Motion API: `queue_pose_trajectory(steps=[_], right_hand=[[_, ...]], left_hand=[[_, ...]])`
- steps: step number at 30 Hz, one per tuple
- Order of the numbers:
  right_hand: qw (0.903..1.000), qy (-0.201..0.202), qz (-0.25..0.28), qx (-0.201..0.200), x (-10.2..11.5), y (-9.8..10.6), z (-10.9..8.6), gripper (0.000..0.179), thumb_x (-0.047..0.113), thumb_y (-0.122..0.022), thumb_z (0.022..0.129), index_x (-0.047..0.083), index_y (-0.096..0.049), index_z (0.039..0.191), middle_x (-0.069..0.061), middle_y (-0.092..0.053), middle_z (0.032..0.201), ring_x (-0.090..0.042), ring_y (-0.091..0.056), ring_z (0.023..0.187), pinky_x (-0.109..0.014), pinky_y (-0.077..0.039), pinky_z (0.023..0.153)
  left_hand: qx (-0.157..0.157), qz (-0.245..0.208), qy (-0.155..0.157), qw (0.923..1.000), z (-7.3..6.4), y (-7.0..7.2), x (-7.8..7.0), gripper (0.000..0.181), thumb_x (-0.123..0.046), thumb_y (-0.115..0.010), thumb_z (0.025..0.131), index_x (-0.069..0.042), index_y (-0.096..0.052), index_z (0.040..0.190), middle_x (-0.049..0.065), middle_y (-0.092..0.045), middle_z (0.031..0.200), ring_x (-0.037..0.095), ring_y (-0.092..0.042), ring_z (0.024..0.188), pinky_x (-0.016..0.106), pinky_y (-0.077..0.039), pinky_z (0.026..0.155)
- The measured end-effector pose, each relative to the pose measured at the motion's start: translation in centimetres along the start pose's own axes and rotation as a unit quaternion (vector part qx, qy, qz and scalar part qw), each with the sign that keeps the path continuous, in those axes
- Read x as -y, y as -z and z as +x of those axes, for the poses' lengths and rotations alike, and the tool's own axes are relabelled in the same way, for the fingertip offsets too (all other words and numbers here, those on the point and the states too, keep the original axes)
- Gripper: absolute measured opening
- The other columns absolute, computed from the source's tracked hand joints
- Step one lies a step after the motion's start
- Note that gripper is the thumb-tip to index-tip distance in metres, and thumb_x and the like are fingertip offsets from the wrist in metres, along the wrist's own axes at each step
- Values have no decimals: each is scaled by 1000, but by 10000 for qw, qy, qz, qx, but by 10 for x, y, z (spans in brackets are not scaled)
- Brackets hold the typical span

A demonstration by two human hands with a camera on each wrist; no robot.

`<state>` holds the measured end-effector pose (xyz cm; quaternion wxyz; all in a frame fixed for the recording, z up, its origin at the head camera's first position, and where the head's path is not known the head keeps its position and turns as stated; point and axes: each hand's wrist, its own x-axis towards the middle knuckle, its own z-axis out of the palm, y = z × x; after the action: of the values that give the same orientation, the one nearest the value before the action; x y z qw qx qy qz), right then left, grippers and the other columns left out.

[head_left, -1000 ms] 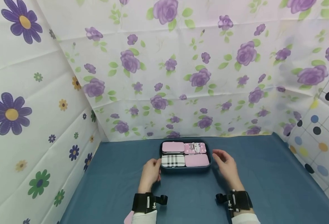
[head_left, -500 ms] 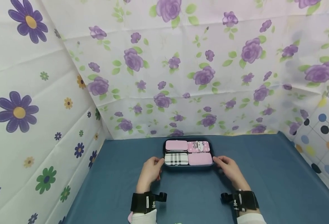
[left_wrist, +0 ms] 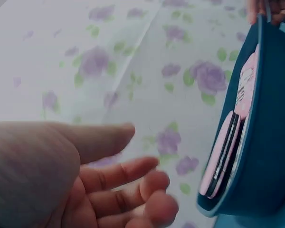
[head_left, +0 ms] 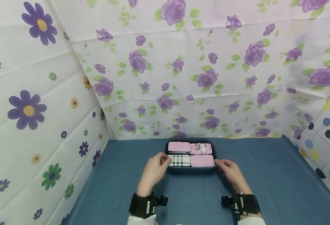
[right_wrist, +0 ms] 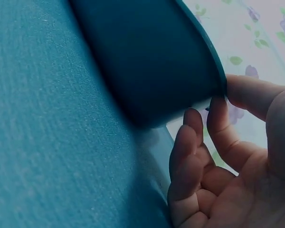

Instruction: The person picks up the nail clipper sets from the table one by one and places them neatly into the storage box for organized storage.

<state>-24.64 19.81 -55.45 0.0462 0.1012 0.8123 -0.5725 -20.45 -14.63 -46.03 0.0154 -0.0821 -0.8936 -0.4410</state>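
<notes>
A dark blue oblong tray (head_left: 191,170) sits at the back of the table. It holds several small flat cases: a pink one (head_left: 179,147), a patterned pink one (head_left: 200,148), a black-and-white plaid one (head_left: 179,160) and a plain pink one (head_left: 202,161). My left hand (head_left: 154,168) hovers at the tray's front left corner. In the left wrist view its thumb and bent fingers are apart from the tray's wall (left_wrist: 270,123), holding nothing. My right hand (head_left: 232,173) pinches the tray's right rim between thumb and index finger, plain in the right wrist view.
The blue tabletop (head_left: 193,197) ends at a floral cloth backdrop (head_left: 153,78) behind the tray. Patterned cloths hang at the left (head_left: 30,150) and right (head_left: 322,137). A sliver of something pale green (head_left: 179,224) shows at the bottom edge.
My right hand has come in from beside the tray and now pinches its rim. My left hand has come off the left rim and lifted slightly. The head view has shifted a little.
</notes>
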Motion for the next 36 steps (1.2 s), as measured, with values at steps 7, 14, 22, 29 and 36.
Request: queue_pose_trajectory(steps=[7,14,22,29,36], right_hand=[[10000,13,43,-18,-3,-2,-1,55,57,-67,103,4,-71,118,-13,-68,119,-27,-62,108,-33,-52,84],[9999,23,113,-12,-8,-3,0,56,58,-69,102,5,-72,118,-11,-68,116,-24,-61,103,-32,-52,83],[9998,94,170,-54,-8,1,2,59,62,-70,99,5,-72,113,-9,-67,111,-23,-60,98,-31,-53,82],[9996,120,231,-65,-5,0,3,57,60,-71,100,6,-73,116,-8,-68,110,-22,-60,97,-32,-54,82],[9996,114,232,-110,-7,1,4,56,59,-70,100,5,-72,114,-8,-68,109,-23,-60,96,-33,-53,82]], left_hand=[[836,737,-553,9922,-26,3,-8,22,-29,-76,103,-16,-70,119,-6,-58,76,11,-48,58,30,-39,57],[2086,1182,-957,9661,-55,-9,-3,36,-38,-88,91,-24,-71,120,-9,-60,91,4,-51,70,27,-43,63],[3261,2053,-1268,9140,-84,-38,20,47,-57,-82,91,-25,-75,125,-12,-63,108,4,-57,95,34,-54,78],[3114,2217,-1893,9044,-105,-47,31,48,-63,-55,106,-23,-74,124,-12,-50,95,4,-39,77,24,-39,68],[2754,2505,-1983,9067,-122,-58,34,40,-65,-51,106,-32,-72,113,-12,-40,86,6,-34,70,25,-35,62]])
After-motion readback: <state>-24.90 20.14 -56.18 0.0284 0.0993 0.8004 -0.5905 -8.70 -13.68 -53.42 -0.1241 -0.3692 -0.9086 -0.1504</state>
